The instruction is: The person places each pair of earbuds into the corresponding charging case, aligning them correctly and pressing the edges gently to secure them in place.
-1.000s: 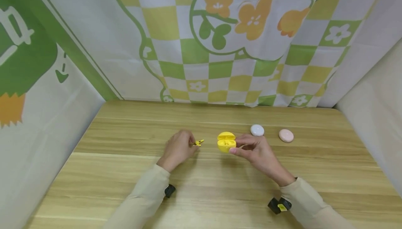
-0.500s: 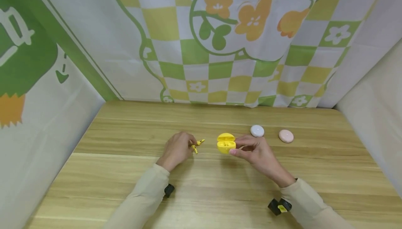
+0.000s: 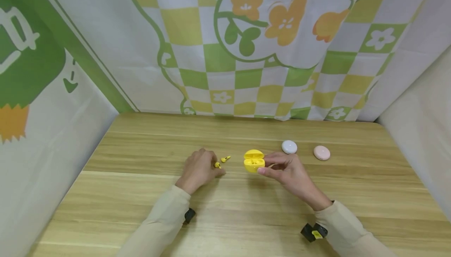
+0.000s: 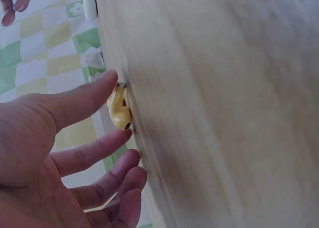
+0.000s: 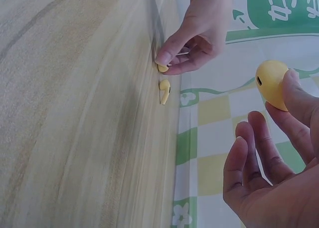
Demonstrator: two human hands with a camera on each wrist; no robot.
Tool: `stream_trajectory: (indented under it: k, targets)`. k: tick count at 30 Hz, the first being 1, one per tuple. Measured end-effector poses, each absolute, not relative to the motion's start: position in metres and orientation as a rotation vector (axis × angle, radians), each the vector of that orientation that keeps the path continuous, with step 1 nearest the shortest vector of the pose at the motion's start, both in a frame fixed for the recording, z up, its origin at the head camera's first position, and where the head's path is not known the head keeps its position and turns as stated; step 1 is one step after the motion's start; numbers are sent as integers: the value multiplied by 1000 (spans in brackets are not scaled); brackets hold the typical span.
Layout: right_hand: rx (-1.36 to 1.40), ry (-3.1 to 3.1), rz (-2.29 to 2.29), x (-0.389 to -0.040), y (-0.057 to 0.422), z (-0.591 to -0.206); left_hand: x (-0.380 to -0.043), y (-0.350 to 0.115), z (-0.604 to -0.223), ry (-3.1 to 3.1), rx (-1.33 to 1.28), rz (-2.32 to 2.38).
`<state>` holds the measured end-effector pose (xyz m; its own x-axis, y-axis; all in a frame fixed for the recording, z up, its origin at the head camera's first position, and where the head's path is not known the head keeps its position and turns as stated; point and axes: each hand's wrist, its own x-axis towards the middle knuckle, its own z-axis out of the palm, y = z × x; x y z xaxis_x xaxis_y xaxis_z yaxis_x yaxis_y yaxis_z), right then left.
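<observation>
My right hand [image 3: 290, 171] grips a yellow earbud charging case [image 3: 254, 166] above the table, thumb in front and fingers behind. Its lid is up, and no earbud shows inside. On the left, my left hand [image 3: 199, 169] is low at the tabletop, thumb and index finger at either end of a yellow earbud [image 4: 119, 108], pinching it. A second yellow earbud [image 3: 226, 159] lies on the table just beyond those fingertips, also visible in the right wrist view below the left hand. The other left fingers are bent and hold nothing.
A white rounded case [image 3: 289, 147] and a pink rounded case [image 3: 322, 153] lie behind the right hand on the wooden table [image 3: 246, 225]. A patterned cloth [image 3: 218, 57] hangs along the table's back edge, with more cloth at both sides.
Two earbuds were together in the left fingers; one now lies apart on the table, while the left thumb and index finger have closed about the other. The right hand and case stay nearly still.
</observation>
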<state>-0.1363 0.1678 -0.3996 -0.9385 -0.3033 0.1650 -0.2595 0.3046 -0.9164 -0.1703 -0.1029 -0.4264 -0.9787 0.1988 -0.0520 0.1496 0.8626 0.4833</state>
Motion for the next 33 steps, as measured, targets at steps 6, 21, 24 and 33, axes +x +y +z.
stream_trajectory:
  k: [6, 21, 24, 33]
  targets:
    - [-543, 2501, -1749, -136, 168, -400, -171, -101, -428, 2920, 283, 777]
    - [-521, 2521, -1727, -135, 168, -401, -171, -99, -424, 2827, 351, 1157]
    - [-523, 2523, -1726, -135, 168, -401, -170, -98, -420, 2813, 368, 1239]
    - [-526, 2522, -1734, -136, 168, -401, -167, -94, -408, 2707, 532, 1548]
